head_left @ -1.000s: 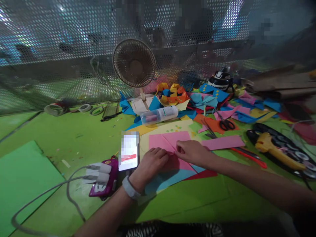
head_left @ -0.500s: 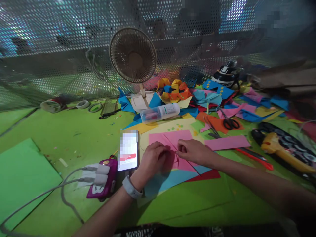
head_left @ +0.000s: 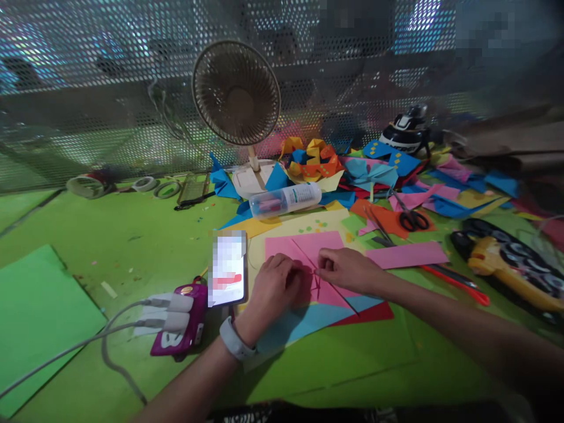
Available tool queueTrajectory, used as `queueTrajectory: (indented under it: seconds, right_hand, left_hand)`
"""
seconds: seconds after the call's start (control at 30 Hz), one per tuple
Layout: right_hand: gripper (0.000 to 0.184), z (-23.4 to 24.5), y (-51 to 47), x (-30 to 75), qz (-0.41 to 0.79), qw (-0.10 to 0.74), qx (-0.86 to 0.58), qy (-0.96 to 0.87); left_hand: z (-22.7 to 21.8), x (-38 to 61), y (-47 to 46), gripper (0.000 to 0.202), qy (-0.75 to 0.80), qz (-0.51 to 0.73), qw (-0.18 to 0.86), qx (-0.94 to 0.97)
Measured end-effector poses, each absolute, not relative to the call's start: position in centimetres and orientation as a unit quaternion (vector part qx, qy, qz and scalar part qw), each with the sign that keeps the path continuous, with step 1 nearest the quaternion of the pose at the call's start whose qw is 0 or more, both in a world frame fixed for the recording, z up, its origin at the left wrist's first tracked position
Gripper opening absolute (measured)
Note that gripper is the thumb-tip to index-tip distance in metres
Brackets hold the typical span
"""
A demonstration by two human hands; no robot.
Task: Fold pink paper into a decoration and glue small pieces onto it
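Note:
A sheet of pink paper [head_left: 282, 244] lies in front of me on light blue paper [head_left: 291, 323] and red paper [head_left: 374, 313]. A thin dark strip [head_left: 343, 298] runs slantwise across the pink sheet, with shorter thin pieces crossing near its middle. My right hand [head_left: 348, 269] is closed in a pinch at the strip's middle. Opposite it, my left hand [head_left: 274, 285] rests on the pink sheet with its fingers curled inward. The left fingertips are in shadow, and what they hold, if anything, is hidden.
Left of my hands are a lit phone [head_left: 227, 270] and a purple power block [head_left: 194, 320] with cables. Behind stand a plastic bottle [head_left: 286, 200], a fan [head_left: 238, 94] and folded paper scraps. Black scissors [head_left: 413, 221], a red-handled tool [head_left: 471, 289] and a yellow-handled tool [head_left: 506, 264] lie right.
The camera view has shifted slightly. My left fingers have moved a little on the pink sheet, while my right hand keeps its pinch in nearly the same spot.

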State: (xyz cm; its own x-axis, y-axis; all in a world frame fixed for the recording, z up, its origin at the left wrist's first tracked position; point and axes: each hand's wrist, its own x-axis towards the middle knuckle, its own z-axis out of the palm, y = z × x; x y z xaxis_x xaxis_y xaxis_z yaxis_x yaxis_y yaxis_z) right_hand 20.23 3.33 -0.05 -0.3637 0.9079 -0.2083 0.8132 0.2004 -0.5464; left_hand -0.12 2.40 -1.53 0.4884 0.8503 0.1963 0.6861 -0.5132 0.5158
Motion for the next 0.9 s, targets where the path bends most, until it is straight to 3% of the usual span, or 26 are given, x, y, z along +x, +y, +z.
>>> queueTrajectory:
  seconds: [0.9]
  right_hand:
    - [0.028, 0.21, 3.52, 19.77, 0.27, 0.054, -0.578, -0.768]
  left_hand:
    - [-1.18, 0.25, 2.56, 0.011, 0.467, 0.233, 0.206, 0.828]
